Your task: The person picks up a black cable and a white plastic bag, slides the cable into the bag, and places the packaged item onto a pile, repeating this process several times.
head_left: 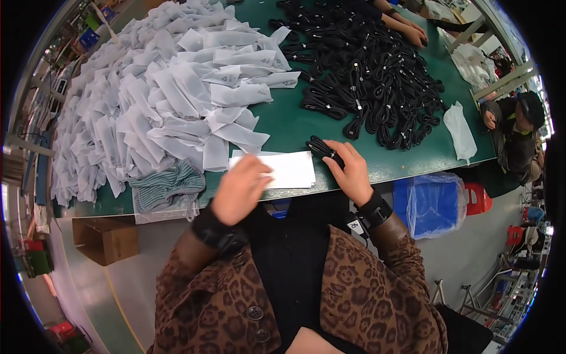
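Note:
My right hand [352,169] is closed around a coiled black cable [321,147] just above the near edge of the green table [289,121]. Over the left end of a stack of flat white bags [295,171] is my left hand [240,187], its fingers smeared by motion. Whether those fingers pinch a bag I cannot make out. Beyond my right hand spreads a heap of coiled black cables [377,88]. To the left rises a big pile of whitish translucent bags [171,88], several with something inside.
A striped teal cloth [168,186] lies at the table's near left edge. One white bag [460,133] rests at the right. Below stand a lined blue bin [433,203], a red stool [477,199] and a cardboard box [106,239]. Another person's hands [413,32] reach into the far cables; someone [513,135] sits right.

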The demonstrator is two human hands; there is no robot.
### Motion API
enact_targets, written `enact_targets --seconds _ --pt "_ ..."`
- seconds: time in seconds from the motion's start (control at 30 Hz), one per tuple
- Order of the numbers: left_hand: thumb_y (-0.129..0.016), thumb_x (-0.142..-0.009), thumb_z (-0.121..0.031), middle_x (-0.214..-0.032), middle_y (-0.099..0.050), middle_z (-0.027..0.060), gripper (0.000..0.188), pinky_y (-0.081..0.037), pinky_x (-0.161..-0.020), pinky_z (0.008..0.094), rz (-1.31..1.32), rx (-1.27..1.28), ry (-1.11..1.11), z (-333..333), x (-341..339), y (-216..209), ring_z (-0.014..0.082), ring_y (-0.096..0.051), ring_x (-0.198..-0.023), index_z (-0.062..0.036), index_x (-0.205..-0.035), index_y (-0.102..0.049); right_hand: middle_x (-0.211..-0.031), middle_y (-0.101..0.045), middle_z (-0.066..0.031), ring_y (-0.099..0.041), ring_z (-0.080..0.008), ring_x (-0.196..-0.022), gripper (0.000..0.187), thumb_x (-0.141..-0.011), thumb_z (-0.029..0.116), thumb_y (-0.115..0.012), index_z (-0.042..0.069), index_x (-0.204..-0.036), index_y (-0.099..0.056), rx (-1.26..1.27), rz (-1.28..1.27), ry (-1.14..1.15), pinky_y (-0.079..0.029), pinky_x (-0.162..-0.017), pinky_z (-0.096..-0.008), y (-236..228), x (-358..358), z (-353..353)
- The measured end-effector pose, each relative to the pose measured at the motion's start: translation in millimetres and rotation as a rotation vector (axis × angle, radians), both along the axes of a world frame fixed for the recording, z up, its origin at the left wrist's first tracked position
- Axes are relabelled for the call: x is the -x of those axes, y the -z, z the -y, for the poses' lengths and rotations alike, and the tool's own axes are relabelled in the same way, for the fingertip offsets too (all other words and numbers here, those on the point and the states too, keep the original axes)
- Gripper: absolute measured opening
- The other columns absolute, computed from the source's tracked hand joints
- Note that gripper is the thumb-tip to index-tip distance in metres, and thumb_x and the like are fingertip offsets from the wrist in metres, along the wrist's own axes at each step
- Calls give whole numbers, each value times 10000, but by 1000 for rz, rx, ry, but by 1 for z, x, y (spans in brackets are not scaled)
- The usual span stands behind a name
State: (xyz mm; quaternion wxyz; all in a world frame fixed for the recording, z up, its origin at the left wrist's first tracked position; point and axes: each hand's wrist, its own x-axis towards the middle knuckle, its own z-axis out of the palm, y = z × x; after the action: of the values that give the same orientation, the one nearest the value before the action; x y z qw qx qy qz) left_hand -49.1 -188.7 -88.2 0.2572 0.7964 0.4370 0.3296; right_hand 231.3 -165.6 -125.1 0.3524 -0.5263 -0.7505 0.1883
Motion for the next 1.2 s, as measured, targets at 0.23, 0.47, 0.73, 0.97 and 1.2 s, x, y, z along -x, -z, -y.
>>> enact_targets --seconds 0.23,0.47,0.73,0.97,1.2 --pt "-712 -808 -75 -907 -564 122 166 -494 -708 398 -87 -111 86 -27 -65 38 320 -599 -862 -18 -926 -611 -898 -570 -125 -579 -288 -766 364 -852 62 -684 66 -1210 -622 -51 -24 80 -471 -659 -351 -4 -10 22" --pt "-694 -825 -68 -854 -573 112 125 -479 -663 369 103 50 -4 -26 -66 50 298 -598 -751 -10 -872 -594 -888 -546 -111 -567 -274 -749 433 -807 38 -719 87 -1228 -631 -93 30 26 -466 -636 -344 -7 -6 37" --pt "-667 -849 -8 -792 -578 71 82 -454 -650 260 320 306 -69 -22 -61 41 158 -551 -679 5 -881 -592 -891 -535 -93 -561 -250 -722 459 -782 31 -738 123 -1224 -657 -200 148 -44 -474 -613 -343 -11 -6 40" --pt "-661 -828 15 -893 -575 81 90 -466 -673 279 281 116 74 -25 -57 34 195 -577 -782 -12 -872 -587 -894 -536 -84 -565 -234 -733 409 -796 26 -729 104 -1193 -672 -127 148 -207 -485 -627 -316 -8 -13 30" --pt "-673 -782 25 -983 -560 91 134 -461 -765 332 106 -143 149 -25 -58 16 264 -543 -950 -49 -848 -583 -949 -542 -83 -576 -206 -792 265 -834 11 -698 66 -1094 -695 703 -475 -7 -502 -685 -313 -23 6 22"
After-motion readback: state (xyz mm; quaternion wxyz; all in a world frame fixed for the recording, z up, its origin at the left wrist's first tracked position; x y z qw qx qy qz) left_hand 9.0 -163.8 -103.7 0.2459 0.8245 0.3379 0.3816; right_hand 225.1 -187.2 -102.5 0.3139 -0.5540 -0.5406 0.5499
